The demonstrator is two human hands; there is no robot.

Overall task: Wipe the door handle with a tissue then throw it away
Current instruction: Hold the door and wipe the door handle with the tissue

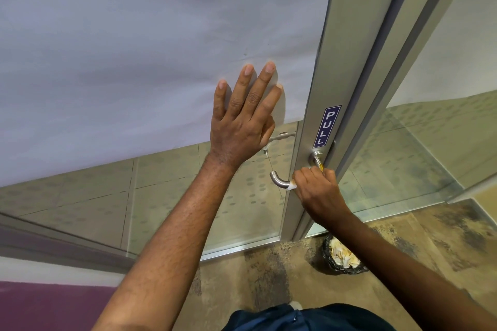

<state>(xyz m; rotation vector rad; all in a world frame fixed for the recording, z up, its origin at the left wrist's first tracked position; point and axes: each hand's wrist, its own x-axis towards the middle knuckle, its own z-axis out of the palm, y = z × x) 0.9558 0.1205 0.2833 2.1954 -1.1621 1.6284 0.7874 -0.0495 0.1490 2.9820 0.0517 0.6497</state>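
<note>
Frosted glass door [161, 43] right in front of me, metal frame with a PULL sticker [327, 126]. My left hand [242, 126] is flat on the glass, fingers spread. My right hand [314, 187] is clamped round the door handle [279, 181] with the tissue [291, 185] poking out. Bin [343, 254] sits on the floor below.

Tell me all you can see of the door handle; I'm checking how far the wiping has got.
The door handle is a brushed, silver-looking metal tube, mounted on the door's metal frame just below a blue PULL sign. It curves out from a round base and ends in a bent tip at the left. The right hand grips its middle, hiding that part, with a bit of white tissue pressed against it.
</note>
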